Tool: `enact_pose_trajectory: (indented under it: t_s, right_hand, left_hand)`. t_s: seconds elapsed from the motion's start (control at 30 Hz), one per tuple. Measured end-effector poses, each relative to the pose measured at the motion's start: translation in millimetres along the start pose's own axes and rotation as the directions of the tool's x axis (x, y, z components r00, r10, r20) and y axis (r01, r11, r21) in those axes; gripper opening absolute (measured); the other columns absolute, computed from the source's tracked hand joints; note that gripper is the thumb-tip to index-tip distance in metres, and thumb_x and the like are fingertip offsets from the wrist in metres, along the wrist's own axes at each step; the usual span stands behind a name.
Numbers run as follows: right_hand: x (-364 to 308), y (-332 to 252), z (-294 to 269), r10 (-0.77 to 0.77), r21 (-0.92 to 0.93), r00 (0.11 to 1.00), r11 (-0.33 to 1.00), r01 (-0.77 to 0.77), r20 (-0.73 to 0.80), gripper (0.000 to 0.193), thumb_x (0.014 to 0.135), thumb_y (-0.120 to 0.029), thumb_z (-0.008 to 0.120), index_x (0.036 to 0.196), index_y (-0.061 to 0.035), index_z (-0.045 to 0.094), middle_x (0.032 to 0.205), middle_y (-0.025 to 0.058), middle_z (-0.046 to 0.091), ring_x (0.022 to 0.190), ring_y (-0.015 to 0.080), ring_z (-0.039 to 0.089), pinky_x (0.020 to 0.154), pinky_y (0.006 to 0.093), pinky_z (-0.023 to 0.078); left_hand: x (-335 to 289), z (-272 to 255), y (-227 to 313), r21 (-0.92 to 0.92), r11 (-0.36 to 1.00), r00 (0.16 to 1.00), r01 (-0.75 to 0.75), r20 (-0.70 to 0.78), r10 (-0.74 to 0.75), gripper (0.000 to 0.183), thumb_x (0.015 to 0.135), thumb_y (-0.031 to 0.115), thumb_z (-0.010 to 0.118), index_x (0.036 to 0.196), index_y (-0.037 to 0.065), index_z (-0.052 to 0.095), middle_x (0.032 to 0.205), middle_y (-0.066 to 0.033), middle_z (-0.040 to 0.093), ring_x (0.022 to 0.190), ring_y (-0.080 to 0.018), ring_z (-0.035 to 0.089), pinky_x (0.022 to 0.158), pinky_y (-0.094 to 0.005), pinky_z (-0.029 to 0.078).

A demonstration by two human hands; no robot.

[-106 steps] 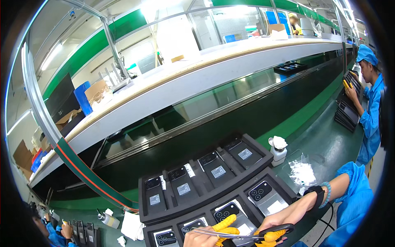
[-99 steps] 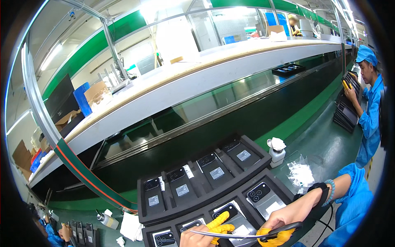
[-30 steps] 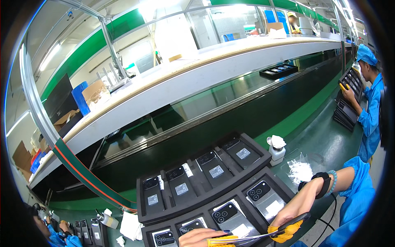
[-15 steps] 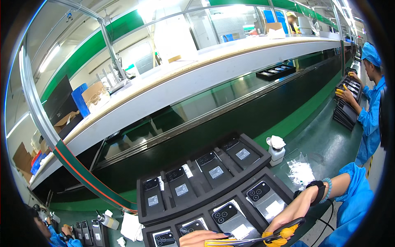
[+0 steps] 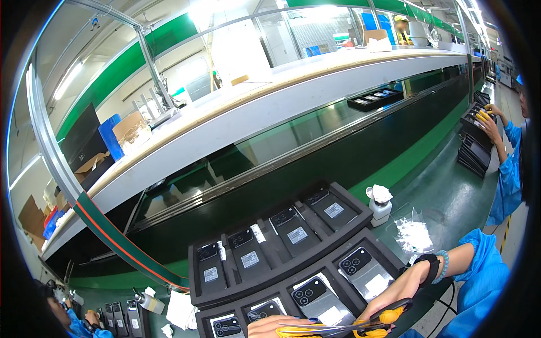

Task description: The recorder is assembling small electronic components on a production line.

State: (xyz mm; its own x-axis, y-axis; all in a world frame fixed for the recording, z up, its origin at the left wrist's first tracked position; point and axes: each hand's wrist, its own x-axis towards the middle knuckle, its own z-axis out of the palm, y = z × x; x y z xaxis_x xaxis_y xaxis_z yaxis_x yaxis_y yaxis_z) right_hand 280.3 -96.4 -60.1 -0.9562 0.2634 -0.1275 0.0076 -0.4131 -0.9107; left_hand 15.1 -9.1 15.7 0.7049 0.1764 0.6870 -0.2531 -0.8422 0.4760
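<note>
At the lower edge, my right hand (image 5: 389, 296) is closed on a pair of scissors (image 5: 407, 306) with a dark looped handle and thin metal blades pointing left. Yellow finger covers are on its fingers. My left hand (image 5: 270, 327) lies beside the blades, its fingers, partly in yellow covers, pressed together; what they hold is hidden below the edge. Both hands are over the near black foam tray (image 5: 356, 234), which carries several phones, among them a silver-grey one (image 5: 360, 269) with a dark camera block. A second black tray (image 5: 194, 281) behind holds more phones with white labels.
A white bottle (image 5: 379, 205) with tissue on top stands right of the trays, beside a clear bag of white pieces (image 5: 414, 234). White cloths (image 5: 181, 310) and another bottle (image 5: 149, 301) lie left. A conveyor carries a black tray (image 5: 376, 99). Co-workers are at both sides.
My hands and the scissors have shifted slightly down and left. The co-worker at right has moved farther right and partly out of view. The conveyor tray has slid slightly left.
</note>
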Motion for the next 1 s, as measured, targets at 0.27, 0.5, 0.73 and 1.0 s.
enact_pose_trajectory:
  t_s: [0.27,0.5,0.73,1.0]
  right_hand:
    - [6,12,1,-0.058,-0.137,0.995,0.990,0.046,-0.083,0.063,0.094,-0.034,0.046,0.137,0.0044,0.022,0.133,0.0132,0.035,0.114,0.0198,0.039,0.093,0.0311,0.034]
    - [4,38,-4,-0.074,-0.311,0.989,0.950,0.030,-0.129,0.064,0.094,-0.032,0.046,0.140,0.0012,0.018,0.136,0.0145,0.031,0.121,0.0215,0.033,0.098,0.0336,0.029]
    - [6,41,-3,-0.075,-0.150,0.985,0.987,0.051,-0.158,0.066,0.093,-0.030,0.048,0.141,0.0004,0.016,0.139,0.0138,0.028,0.125,0.0219,0.028,0.101,0.0334,0.023]
    - [21,25,6,-0.131,-0.175,0.981,0.979,0.105,-0.146,0.063,0.094,-0.035,0.045,0.139,0.0005,0.020,0.137,0.0129,0.030,0.127,0.0214,0.026,0.103,0.0331,0.021]
  left_hand:
    - [-1,1,0,-0.011,1.000,1.000,0.016,-0.012,-0.017,0.016,0.063,0.016,0.068,0.076,0.008,0.070,0.076,-0.0085,0.067,0.073,-0.0240,0.066,0.065,-0.0319,0.053]
    - [-13,3,-5,-0.025,0.999,0.998,0.048,-0.039,-0.049,0.014,0.064,0.017,0.065,0.074,0.008,0.069,0.078,-0.0092,0.067,0.075,-0.0242,0.067,0.064,-0.0310,0.052]
    - [-17,8,-6,0.085,0.995,0.998,0.053,0.023,-0.055,0.013,0.066,0.016,0.061,0.074,0.007,0.067,0.080,-0.0094,0.068,0.076,-0.0236,0.067,0.063,-0.0309,0.052]
    - [-12,9,-1,0.165,0.986,0.997,0.023,0.066,-0.034,0.013,0.065,0.015,0.059,0.073,0.008,0.066,0.079,-0.0087,0.067,0.072,-0.0230,0.066,0.062,-0.0307,0.051]
